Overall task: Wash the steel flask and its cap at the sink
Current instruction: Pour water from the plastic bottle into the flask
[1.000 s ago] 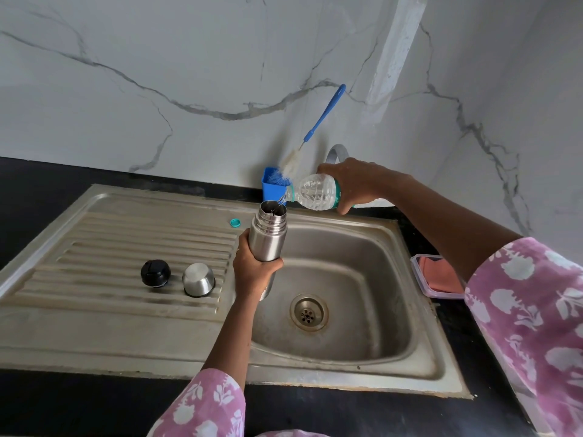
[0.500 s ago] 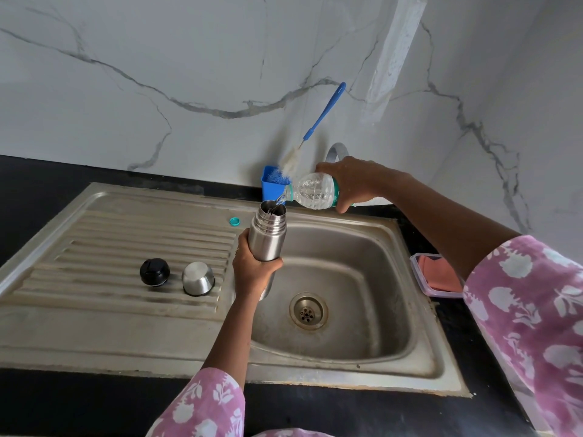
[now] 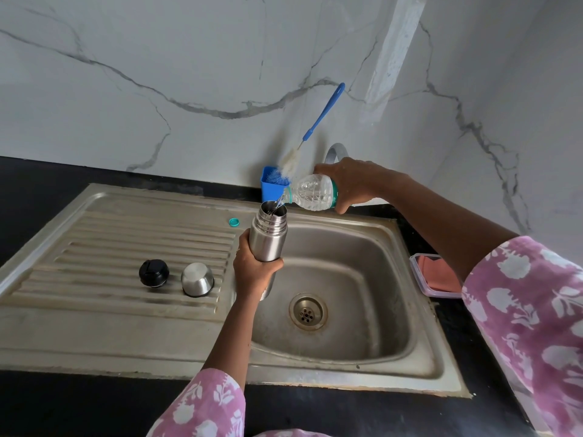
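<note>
Steel sink [image 3: 94,326] set in a black counter [image 3: 63,405] below a white marbled wall [image 3: 157,58]. Mid-frame, the left hand [image 3: 252,272] grips the open flask [image 3: 268,238] upright over the basin. The right hand [image 3: 353,181] holds a tilted plastic bottle [image 3: 312,193] pouring water into it. Steel cap [image 3: 197,279] and black stopper [image 3: 154,272] sit left of centre on the drainboard.

Brush [image 3: 325,110] tilted in blue holder [image 3: 269,190]; clear box [image 3: 417,276] well apart.

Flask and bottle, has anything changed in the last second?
Nothing visibly moved. The left hand still grips the flask over the sink, the right hand still tips the plastic bottle into it; steel cap and black stopper sit on the drainboard as before.
</note>
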